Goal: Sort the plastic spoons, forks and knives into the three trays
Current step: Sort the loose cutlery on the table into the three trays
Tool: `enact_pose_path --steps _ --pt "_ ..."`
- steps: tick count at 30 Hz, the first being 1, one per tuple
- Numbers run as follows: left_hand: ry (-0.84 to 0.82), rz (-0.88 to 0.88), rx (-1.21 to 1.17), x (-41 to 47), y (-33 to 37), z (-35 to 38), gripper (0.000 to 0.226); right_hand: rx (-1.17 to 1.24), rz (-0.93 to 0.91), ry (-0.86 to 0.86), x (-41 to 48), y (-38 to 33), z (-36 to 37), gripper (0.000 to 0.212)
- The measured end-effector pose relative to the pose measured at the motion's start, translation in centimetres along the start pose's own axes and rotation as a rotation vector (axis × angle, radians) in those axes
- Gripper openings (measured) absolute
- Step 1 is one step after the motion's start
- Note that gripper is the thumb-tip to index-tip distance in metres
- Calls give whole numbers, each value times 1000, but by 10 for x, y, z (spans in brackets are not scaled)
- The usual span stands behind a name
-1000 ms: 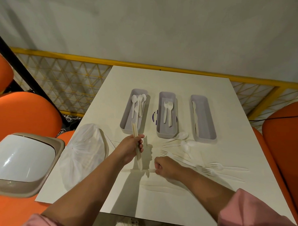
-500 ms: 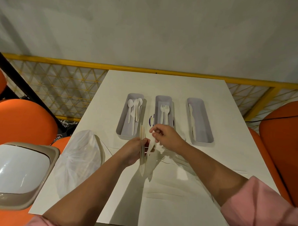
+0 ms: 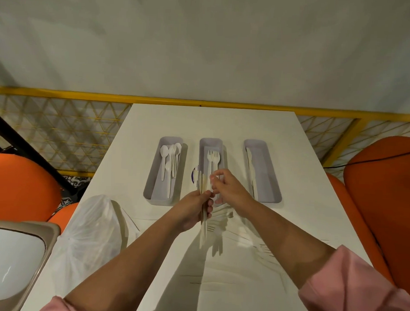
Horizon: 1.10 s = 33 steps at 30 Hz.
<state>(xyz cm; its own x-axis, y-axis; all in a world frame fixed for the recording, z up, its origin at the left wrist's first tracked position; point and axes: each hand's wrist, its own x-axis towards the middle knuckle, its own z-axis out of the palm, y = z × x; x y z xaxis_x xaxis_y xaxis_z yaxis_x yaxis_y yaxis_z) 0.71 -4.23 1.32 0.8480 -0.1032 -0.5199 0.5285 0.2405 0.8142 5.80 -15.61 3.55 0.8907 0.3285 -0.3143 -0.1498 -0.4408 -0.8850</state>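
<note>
White and flat, the desk [image 3: 212,123] stands against a pale wall with a yellow rail along it. Three long grey plastic trays sit side by side on the desk. The middle tray [image 3: 203,155] is the landmark for everything else. It holds white plastic forks [image 3: 213,159], with their prongs pointing to the far end.

The tray left of the middle tray [image 3: 152,183] holds white plastic spoons [image 3: 170,163]. The tray right of the middle tray [image 3: 268,178] holds a white plastic knife [image 3: 251,166] along its left wall.

The left hand [image 3: 192,209] is just in front of the middle tray. It is closed around a small bunch of white plastic knives [image 3: 204,190], which stand almost upright. The right hand [image 3: 230,191] is over the near end of the middle tray, right beside the bunch. Its fingers [image 3: 216,179] pinch together near the top of the bunch. I cannot tell for sure if they hold a piece.

More white plastic cutlery [image 3: 222,225] lies loose on the desk in front of the middle tray, partly under the arms. A clear plastic bag [image 3: 89,242] lies on the desk far to the left and nearer than the middle tray. A beige bin with a white lid [image 3: 12,260] stands past the bag. Orange seats [image 3: 19,186] stand on both sides of the desk.
</note>
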Motion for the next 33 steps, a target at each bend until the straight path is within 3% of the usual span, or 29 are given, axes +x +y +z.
enact_pose_path --steps 6,11,14,18,21,29,33 --pt "30 82 -95 24 14 22 26 133 192 -141 -5 7 -18 42" --pt "70 88 -21 44 27 40 35 171 197 -248 -10 11 -32 38" --pt "79 91 21 58 31 48 24 161 171 -201 -7 17 -41 43" --pt "69 104 85 69 37 63 19 219 143 -181 -2 23 -56 20" --pt "69 96 127 80 34 68 21 202 156 -176 3 30 -65 16" --pt "131 152 486 107 17 85 35 97 212 125 44 54 -101 30" --pt "170 227 783 116 7 91 43 67 275 155 59 59 -114 17"
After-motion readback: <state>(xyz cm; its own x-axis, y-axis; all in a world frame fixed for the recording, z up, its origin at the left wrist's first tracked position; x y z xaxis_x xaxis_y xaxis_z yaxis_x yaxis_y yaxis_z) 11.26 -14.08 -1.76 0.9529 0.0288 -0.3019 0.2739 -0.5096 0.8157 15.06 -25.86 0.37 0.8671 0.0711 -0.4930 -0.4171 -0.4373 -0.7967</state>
